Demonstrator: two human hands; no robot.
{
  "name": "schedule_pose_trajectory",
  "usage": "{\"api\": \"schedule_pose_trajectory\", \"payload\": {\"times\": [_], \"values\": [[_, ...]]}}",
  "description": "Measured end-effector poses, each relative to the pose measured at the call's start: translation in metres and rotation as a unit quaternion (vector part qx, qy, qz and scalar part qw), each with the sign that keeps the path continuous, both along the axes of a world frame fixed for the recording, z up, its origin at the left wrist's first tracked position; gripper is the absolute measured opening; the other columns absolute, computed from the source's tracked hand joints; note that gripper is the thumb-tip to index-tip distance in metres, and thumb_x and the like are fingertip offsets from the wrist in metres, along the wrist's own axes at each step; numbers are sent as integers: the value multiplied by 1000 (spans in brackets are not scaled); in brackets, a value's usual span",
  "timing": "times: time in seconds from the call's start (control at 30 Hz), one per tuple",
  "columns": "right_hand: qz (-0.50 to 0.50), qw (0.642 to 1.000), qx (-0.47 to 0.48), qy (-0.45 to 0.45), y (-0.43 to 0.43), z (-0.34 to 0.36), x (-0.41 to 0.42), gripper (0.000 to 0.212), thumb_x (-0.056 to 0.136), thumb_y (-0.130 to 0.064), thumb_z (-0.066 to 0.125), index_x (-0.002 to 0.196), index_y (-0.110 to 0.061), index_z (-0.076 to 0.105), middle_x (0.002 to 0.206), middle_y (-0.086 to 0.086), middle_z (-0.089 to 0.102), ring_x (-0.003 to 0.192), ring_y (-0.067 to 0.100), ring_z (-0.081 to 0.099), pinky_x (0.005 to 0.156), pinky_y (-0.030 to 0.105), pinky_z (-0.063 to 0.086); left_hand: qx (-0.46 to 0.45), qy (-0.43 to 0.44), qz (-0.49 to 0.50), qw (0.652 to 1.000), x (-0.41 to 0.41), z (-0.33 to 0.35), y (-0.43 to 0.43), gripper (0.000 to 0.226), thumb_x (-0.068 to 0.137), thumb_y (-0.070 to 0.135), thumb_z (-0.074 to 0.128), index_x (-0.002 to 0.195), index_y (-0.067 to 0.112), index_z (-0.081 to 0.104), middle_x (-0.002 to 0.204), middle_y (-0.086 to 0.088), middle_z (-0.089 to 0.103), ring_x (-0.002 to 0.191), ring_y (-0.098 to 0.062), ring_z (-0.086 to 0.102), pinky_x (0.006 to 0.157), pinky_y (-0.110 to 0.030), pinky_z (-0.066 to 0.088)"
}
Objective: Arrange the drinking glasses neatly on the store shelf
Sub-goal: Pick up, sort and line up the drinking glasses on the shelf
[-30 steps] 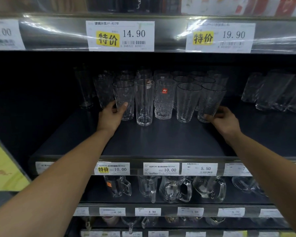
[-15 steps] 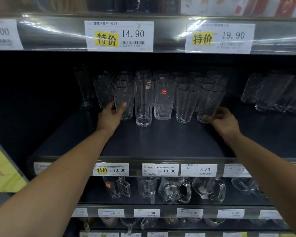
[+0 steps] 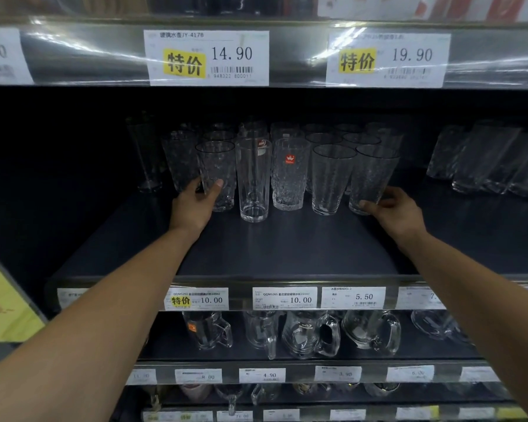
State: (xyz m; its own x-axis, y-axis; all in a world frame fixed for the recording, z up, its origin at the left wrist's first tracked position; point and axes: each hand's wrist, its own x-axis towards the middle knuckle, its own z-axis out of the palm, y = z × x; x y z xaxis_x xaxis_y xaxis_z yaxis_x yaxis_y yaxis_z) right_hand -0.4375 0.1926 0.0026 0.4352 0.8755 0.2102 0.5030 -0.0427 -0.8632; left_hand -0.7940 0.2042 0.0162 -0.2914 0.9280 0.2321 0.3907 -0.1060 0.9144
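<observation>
**Gripped at both ends**

Curls left hand (image 3: 192, 205) round dimpled tumbler (image 3: 218, 169), right hand (image 3: 397, 211) round tapered glass (image 3: 372, 175), both upright on dark shelf (image 3: 287, 248). Reads 特价 14.90 and 19.90 on price tags (image 3: 206, 57) above; 10.00, 10.00, 5.50 on labels (image 3: 284, 297) below. Keeps same grips as before, without visible shift.

Only the viewpoint shifted: the 14.90 price tag (image 3: 206, 57), the left hand (image 3: 195, 208) on the leftmost front glass (image 3: 217, 159) and the right hand (image 3: 398, 213) on the rightmost front glass (image 3: 375, 172) all slid slightly left and up together in view.
</observation>
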Motion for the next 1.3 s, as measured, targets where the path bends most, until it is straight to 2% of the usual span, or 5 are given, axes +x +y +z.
{"api": "schedule_pose_trajectory", "payload": {"times": [0.37,0.67,1.03,1.2,1.3], "values": [[-5,1000,-26,-4,3,2,-2,67,79,-37,82,135,-11,54,125,7,66,117,24,61,91,25,43,0,18,-15,1000,-10,-9,13,58,86,41,74,134,15,58,110,-5,68,98,-15,61,82,-24,43],[12,997,-70,-2,-6,7,6,82,69,-51,86,134,-12,55,128,4,66,120,23,60,99,30,45,-63,60,-24,996,-18,-5,3,71,84,17,77,146,9,42,128,-11,63,120,-25,58,94,-25,42],[141,969,-172,-105,-105,44,0,44,80,-44,78,116,-19,71,116,-1,68,112,17,60,94,26,44,-206,267,-185,923,-8,35,-98,52,94,38,65,137,10,57,140,-5,57,124,-18,54,98,-22,37],[154,983,-83,-57,-204,48,-5,34,88,-35,73,119,-24,67,113,-10,69,110,8,63,93,24,48,-81,130,-216,964,23,47,-162,24,94,25,66,116,17,69,111,6,68,111,-10,62,88,-18,41],[124,991,-50,-8,-265,44,6,31,89,-36,72,119,-30,66,119,-14,67,113,6,63,98,28,49,-27,49,-245,968,51,50,-206,11,94,21,65,103,24,71,103,15,70,93,9,64,77,-3,42]]}}
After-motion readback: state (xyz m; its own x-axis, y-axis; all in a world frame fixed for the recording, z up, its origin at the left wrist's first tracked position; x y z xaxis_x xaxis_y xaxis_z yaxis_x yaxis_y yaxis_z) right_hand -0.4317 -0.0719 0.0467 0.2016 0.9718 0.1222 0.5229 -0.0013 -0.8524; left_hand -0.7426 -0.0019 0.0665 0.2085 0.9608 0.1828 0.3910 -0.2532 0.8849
